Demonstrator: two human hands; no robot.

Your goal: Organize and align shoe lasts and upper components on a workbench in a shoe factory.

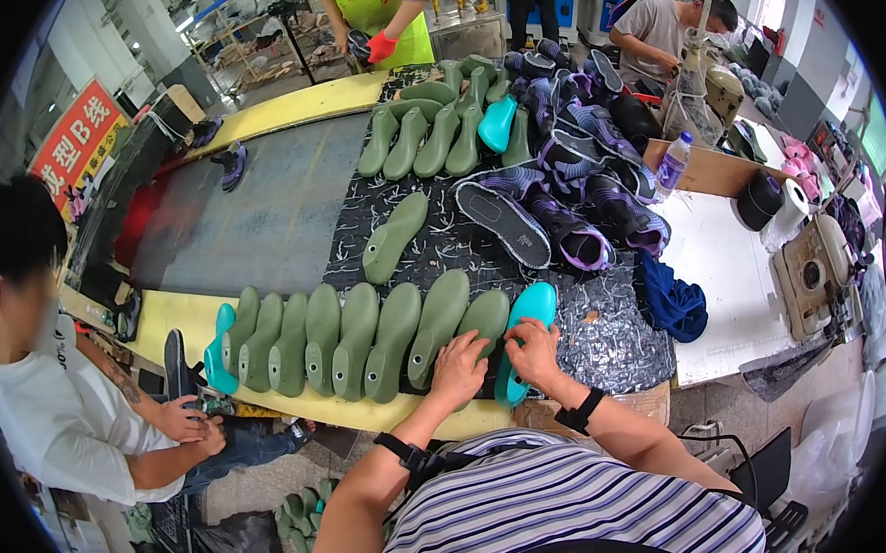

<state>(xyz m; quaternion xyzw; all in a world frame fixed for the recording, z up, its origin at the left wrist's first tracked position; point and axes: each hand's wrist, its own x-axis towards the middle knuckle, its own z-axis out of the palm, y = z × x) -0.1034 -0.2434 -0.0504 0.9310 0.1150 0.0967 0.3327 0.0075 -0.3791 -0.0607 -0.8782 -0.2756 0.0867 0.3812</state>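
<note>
Both hands' grip on teal last

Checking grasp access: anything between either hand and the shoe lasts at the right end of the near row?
Nothing visible. The right hand already rests on the teal shoe last, and the left hand lies on the neighbouring green shoe last. Both lasts lie at the right end of the near row, with no object over them.

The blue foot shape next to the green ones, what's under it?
The teal shoe last lies on a dark patterned mat over the yellow table edge. The right hand covers its lower middle, so what lies beneath there is hidden. The left hand rests on the neighbouring green last.
</note>
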